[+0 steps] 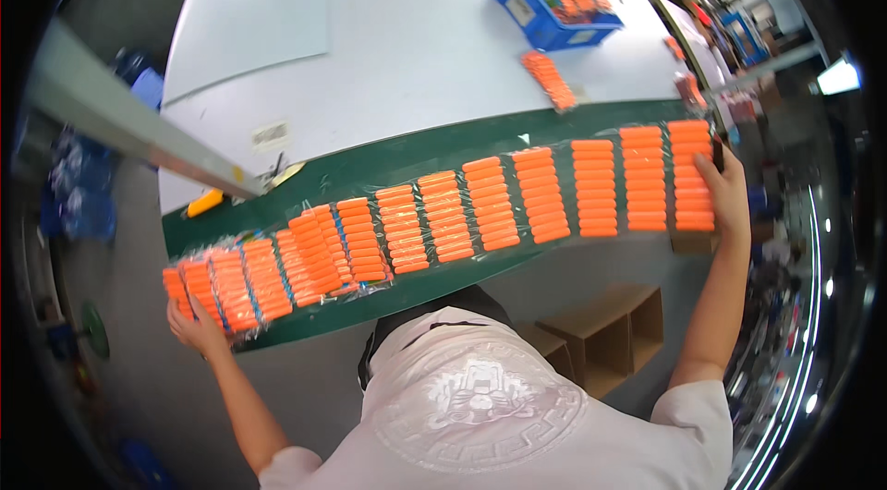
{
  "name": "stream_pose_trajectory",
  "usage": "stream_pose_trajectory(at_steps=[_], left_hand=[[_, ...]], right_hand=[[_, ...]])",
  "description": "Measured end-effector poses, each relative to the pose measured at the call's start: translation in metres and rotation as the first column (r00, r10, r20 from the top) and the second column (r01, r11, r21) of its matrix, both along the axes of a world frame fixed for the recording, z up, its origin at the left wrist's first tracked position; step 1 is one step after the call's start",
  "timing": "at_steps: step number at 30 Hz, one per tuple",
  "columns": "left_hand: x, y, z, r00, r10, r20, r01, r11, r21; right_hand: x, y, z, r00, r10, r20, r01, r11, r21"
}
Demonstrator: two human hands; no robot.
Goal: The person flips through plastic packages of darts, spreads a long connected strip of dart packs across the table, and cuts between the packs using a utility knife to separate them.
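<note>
A long strip of clear plastic packs, each with a row of short orange tubes, stretches between my hands along the table's near edge. My right hand is closed on the strip's right end, thumb on top and fingers mostly hidden behind it. At the left, my left hand grips the outer end of a pile of the same orange packs, its thumb over the front. These left packs overlap and lie closer together, with blue bits showing between the rows.
A blue bin full of orange packs stands on the white tabletop. Nearer lies a loose orange pack. A yellow-handled tool rests by a grey post at the left. Open cardboard boxes sit below the table.
</note>
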State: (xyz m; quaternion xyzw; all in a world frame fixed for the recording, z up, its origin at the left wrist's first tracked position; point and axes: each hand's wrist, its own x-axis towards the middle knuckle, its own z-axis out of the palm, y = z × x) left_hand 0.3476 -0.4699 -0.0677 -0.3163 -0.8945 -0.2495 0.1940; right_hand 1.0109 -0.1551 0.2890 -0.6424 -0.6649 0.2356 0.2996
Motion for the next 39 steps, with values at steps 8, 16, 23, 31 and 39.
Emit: stream_pose_trajectory(at_steps=[8,16,23,31,39], left_hand=[[0.178,0.052,-0.046,0.057,-0.272,0.96,0.236,0.938,0.252],[0.169,0.06,-0.117,-0.754,-0.201,0.626,-0.301,0.952,-0.057],[0.237,0.139,-0.054,-0.471,-0.316,0.823,-0.563,0.827,-0.005],[0.231,0.206,-0.082,-0.407,-0.531,0.743,-0.547,0.793,0.267],[0.24,0.229,-0.144,-0.347,-0.689,0.637,-0.614,0.68,0.401]], right_hand=[[0.024,0.028,-0.005,0.981,-0.049,0.187,0.046,0.999,0.016],[0.06,0.022,-0.038,0.993,-0.075,-0.095,0.088,0.986,0.141],[0.133,0.016,-0.036,0.981,-0.121,-0.155,0.142,0.981,0.131],[0.228,0.019,-0.017,0.993,-0.09,-0.071,0.095,0.993,0.074],[0.303,0.065,-0.032,0.992,-0.091,-0.085,0.099,0.991,0.092]])
